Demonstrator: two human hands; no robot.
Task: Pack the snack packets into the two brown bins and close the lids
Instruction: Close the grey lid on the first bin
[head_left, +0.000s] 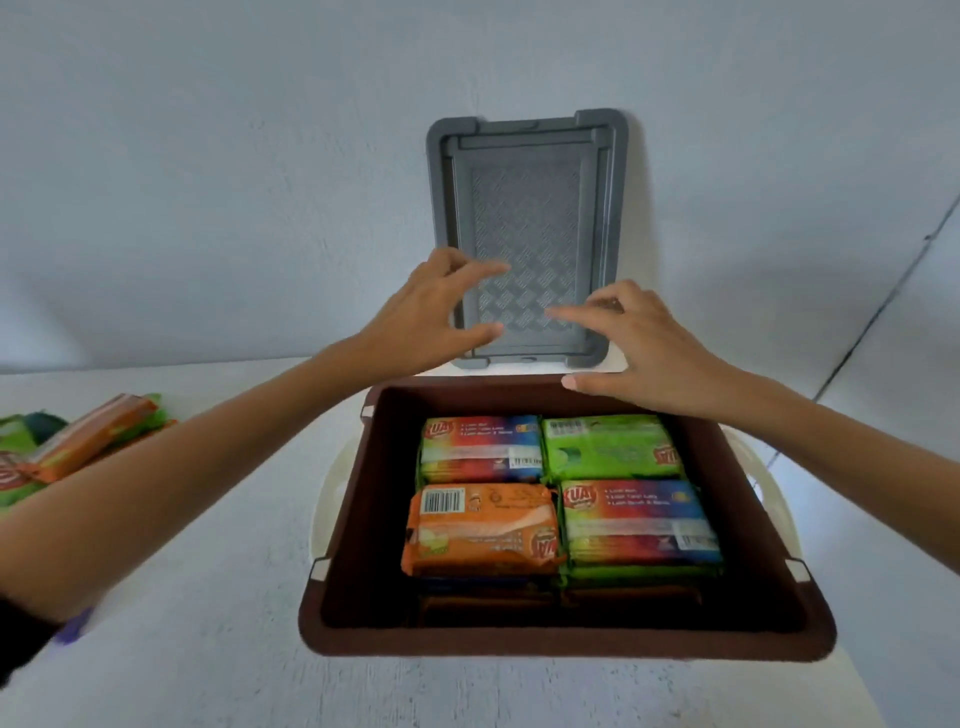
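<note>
A brown bin (343, 525) stands open in front of me, filled with several snack packets: an orange one (480, 527) at the near left, a green one (610, 452) at the far right, two multicoloured ones beside them. A grey lid (524, 208) leans upright against the wall behind the bin. My left hand (431, 306) and my right hand (639, 343) hover in front of the lid's lower part, fingers spread, holding nothing. Whether the fingertips touch the lid I cannot tell.
More snack packets (78, 447) lie in a loose pile on the white table at the far left. A cream-coloured object (324, 493) shows under the bin's sides. The pale wall rises right behind the lid.
</note>
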